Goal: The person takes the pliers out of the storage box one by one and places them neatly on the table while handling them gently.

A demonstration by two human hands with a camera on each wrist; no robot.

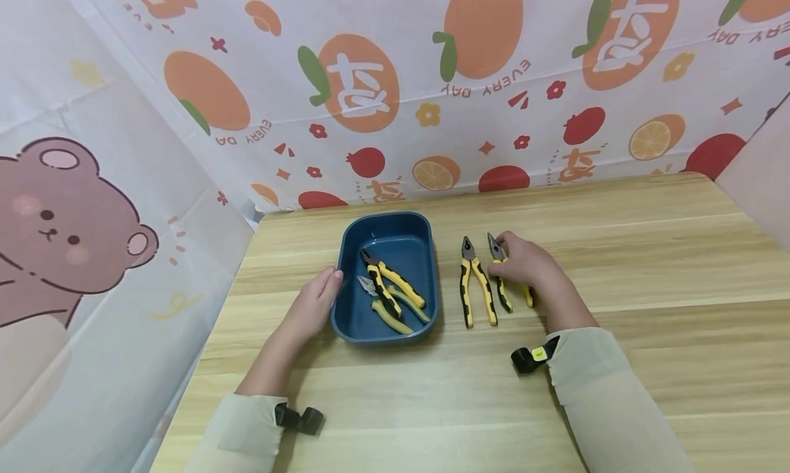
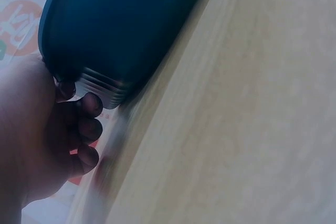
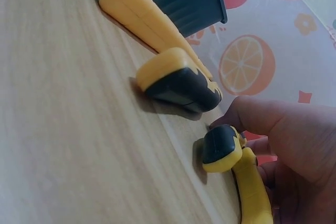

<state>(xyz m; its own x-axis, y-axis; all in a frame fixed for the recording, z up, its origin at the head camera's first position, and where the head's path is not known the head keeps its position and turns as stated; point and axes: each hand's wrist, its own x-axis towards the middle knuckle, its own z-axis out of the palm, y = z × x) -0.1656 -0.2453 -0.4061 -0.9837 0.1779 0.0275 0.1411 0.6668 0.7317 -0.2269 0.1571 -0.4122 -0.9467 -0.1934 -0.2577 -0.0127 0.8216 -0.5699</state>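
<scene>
Pale sleeves (image 1: 611,391) lie on the near side of the bin (image 1: 385,223), the yellow label (image 1: 540,354) at one cuff too small to read; cloth (image 1: 413,75) beyond reads "EVERY DAY". Left hand (image 1: 317,298): fingers clamped on the bin's left rim. Right of the bin, the right hand (image 1: 524,259) has fingers curled round pliers (image 1: 496,249); a second pair (image 1: 468,250) lies between, two more (image 1: 387,293) inside.

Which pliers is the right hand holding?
The rightmost yellow-black pliers on the table; its tabletop neighbour lies untouched, and the other two sit in the blue tray.
</scene>
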